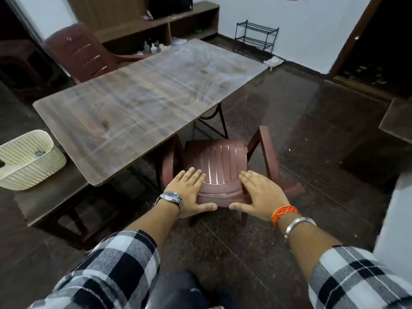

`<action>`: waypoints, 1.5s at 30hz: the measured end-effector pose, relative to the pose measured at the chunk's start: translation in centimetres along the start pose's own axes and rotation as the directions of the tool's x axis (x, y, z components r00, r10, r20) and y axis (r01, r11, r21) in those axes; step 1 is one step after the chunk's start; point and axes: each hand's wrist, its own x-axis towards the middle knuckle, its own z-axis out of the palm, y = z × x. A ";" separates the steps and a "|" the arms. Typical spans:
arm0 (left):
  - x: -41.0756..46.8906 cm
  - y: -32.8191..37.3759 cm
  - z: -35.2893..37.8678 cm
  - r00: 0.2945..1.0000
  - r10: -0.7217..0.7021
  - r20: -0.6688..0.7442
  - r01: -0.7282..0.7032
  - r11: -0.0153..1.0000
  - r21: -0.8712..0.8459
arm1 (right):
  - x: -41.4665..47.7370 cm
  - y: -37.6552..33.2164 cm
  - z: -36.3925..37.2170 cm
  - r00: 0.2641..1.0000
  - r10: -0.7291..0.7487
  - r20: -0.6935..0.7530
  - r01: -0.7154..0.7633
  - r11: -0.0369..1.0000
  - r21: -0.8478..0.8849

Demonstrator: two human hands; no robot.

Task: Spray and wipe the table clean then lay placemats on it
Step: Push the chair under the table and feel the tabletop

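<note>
The long wood-grain table (142, 94) stretches away from me at the centre, its top streaked and bare. A maroon plastic chair (220, 161) stands at the table's near right side, its seat partly under the top. My left hand (189, 192) and my right hand (260, 195) both rest on the top of the chair's backrest, fingers straight over the front and thumbs along the back edge. No spray bottle, cloth or placemat is visible.
A cream woven basket (29, 161) sits on a low dark bench (55, 197) at the left. A second maroon chair (87, 52) stands at the table's far left. A wooden shelf unit (156, 25) and a black wire rack (256, 36) line the back wall.
</note>
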 end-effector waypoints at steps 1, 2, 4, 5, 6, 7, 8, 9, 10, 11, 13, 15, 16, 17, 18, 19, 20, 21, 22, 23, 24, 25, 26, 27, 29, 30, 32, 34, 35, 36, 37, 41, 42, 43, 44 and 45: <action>0.2 -0.2 0.0 1.000 -0.015 0.018 0.015 1.000 -0.019 | 0.2 0.2 0.1 0.999 -0.034 0.022 0.034 0.999 -0.007; 0.2 -0.2 -0.1 0.998 -0.034 0.045 0.035 0.999 -0.031 | 0.4 0.1 0.2 0.998 -0.062 0.031 0.062 0.998 -0.013; 0.4 -0.4 0.2 0.996 -0.063 0.061 0.067 0.996 -0.054 | 0.7 0.2 0.7 0.997 -0.058 0.045 0.058 0.998 0.004; 0.6 -0.4 0.2 0.995 -0.069 0.076 0.073 0.996 -0.058 | 0.8 0.3 1.1 0.998 -0.053 0.044 0.053 0.999 0.005; 0.7 -0.2 0.1 0.994 -0.073 0.088 0.079 0.994 -0.070 | 1.0 0.5 1.3 0.997 -0.071 0.024 0.071 0.997 -0.002; 0.8 -0.1 0.0 0.992 -0.088 0.085 0.095 0.992 -0.081 | 1.2 0.8 1.5 0.995 -0.097 0.014 0.098 0.995 -0.023; 1.0 0.0 0.1 0.992 -0.107 0.059 0.113 0.989 -0.091 | 1.3 1.4 1.7 0.993 -0.121 -0.009 0.120 0.992 -0.035; 1.2 0.2 0.0 0.991 -0.127 0.044 0.131 0.988 -0.083 | 1.6 1.9 1.8 0.990 -0.137 -0.014 0.137 0.989 -0.049; 1.5 0.4 -0.2 0.989 -0.141 0.033 0.144 0.987 -0.073 | 1.8 2.6 1.9 0.988 -0.153 -0.019 0.151 0.987 -0.063; 1.8 0.9 -0.3 0.988 -0.154 0.027 0.155 0.986 -0.065 | 1.9 3.4 1.9 0.986 -0.165 -0.027 0.162 0.984 -0.072; 2.2 3.0 -0.6 0.985 -0.167 0.043 0.169 0.984 -0.063 | 1.9 5.5 2.0 0.979 -0.200 -0.030 0.197 0.977 -0.081; 2.8 6.0 -1.1 0.982 -0.178 0.063 0.183 0.980 -0.083 | 1.7 8.5 1.9 0.970 -0.243 -0.012 0.240 0.965 -0.104; 3.3 7.7 -1.3 0.980 -0.192 0.058 0.197 0.975 -0.102 | 1.8 10.4 1.7 0.966 -0.259 0.001 0.257 0.958 -0.124; 3.9 9.4 -1.4 0.977 -0.209 0.049 0.213 0.970 -0.114 | 2.0 12.5 1.6 0.960 -0.281 0.011 0.280 0.951 -0.131; 4.6 11.1 -1.5 0.973 -0.226 0.037 0.229 0.965 -0.127 | 2.3 14.6 1.6 0.951 -0.309 0.020 0.309 0.942 -0.131; 5.4 12.8 -1.7 0.970 -0.242 0.024 0.243 0.959 -0.145 | 2.7 16.6 1.5 0.939 -0.342 0.038 0.344 0.930 -0.129; 6.2 14.2 -1.8 0.965 -0.261 0.015 0.260 0.951 -0.165 | 3.1 18.3 1.3 0.926 -0.372 0.063 0.377 0.917 -0.128; 7.2 15.6 -2.1 0.957 -0.289 0.004 0.285 0.941 -0.182 | 3.9 20.2 1.0 0.910 -0.405 0.084 0.414 0.901 -0.134; 8.3 16.8 -2.5 0.948 -0.318 -0.013 0.310 0.931 -0.192 | 4.8 21.9 0.8 0.893 -0.442 0.085 0.450 0.883 -0.136; 9.3 18.0 -2.9 0.938 -0.345 -0.031 0.332 0.921 -0.201 | 5.7 23.4 0.6 0.877 -0.473 0.080 0.480 0.867 -0.138; 10.4 19.0 -3.1 0.926 -0.375 -0.053 0.356 0.909 -0.214 | 6.7 24.7 0.2 0.860 -0.504 0.080 0.511 0.848 -0.143; 11.2 19.6 -3.3 0.914 -0.401 -0.066 0.378 0.899 -0.221 | 7.6 25.5 -0.2 0.844 -0.529 0.087 0.536 0.831 -0.149; 12.0 20.3 -3.5 0.900 -0.431 -0.071 0.407 0.886 -0.224 | 8.5 26.6 -0.4 0.827 -0.554 0.094 0.562 0.812 -0.156; 12.8 21.0 -3.8 0.887 -0.456 -0.075 0.431 0.875 -0.223 | 9.3 27.4 -0.5 0.811 -0.579 0.088 0.585 0.796 -0.155; 14.0 22.1 -4.3 0.863 -0.501 -0.064 0.479 0.852 -0.214 | 10.6 28.8 -0.6 0.783 -0.617 0.074 0.620 0.768 -0.161; 14.5 22.3 -4.5 0.854 -0.517 -0.057 0.497 0.843 -0.209 | 11.2 29.2 -0.5 0.776 -0.627 0.064 0.628 0.761 -0.163; 15.5 23.0 -5.0 0.834 -0.550 -0.044 0.529 0.821 -0.215 | 12.1 30.3 -0.5 0.762 -0.644 0.062 0.646 0.750 -0.142; 16.7 23.6 -5.6 0.819 -0.573 -0.035 0.555 0.806 -0.206 | 13.3 31.5 -0.7 0.758 -0.650 0.053 0.650 0.746 -0.147; 17.3 23.7 -5.8 0.815 -0.578 -0.032 0.561 0.802 -0.205 | 13.8 31.9 -0.8 0.760 -0.648 0.042 0.646 0.748 -0.153; 18.1 23.9 -6.1 0.810 -0.585 -0.029 0.568 0.797 -0.206 | 14.5 32.4 -1.1 0.760 -0.649 0.034 0.646 0.748 -0.153; 18.8 23.9 -6.4 0.804 -0.594 -0.028 0.576 0.791 -0.207 | 15.1 32.9 -1.4 0.757 -0.652 0.033 0.649 0.746 -0.149; 21.6 23.7 -7.6 0.786 -0.618 0.000 0.604 0.768 -0.210 | 18.0 34.5 -2.3 0.739 -0.672 0.048 0.670 0.727 -0.150; 22.3 23.6 -7.8 0.783 -0.622 0.003 0.608 0.764 -0.214 | 18.8 34.8 -2.4 0.739 -0.672 0.050 0.671 0.726 -0.151; 23.0 23.4 -8.0 0.779 -0.627 0.004 0.613 0.760 -0.217 | 19.6 35.2 -2.5 0.736 -0.675 0.051 0.674 0.723 -0.151; 23.6 23.2 -8.3 0.776 -0.630 0.003 0.616 0.758 -0.216 | 20.4 35.5 -2.6 0.734 -0.678 0.054 0.677 0.720 -0.152; 24.2 23.0 -8.5 0.774 -0.634 0.001 0.619 0.756 -0.213 | 21.1 35.7 -2.8 0.732 -0.679 0.058 0.679 0.718 -0.153</action>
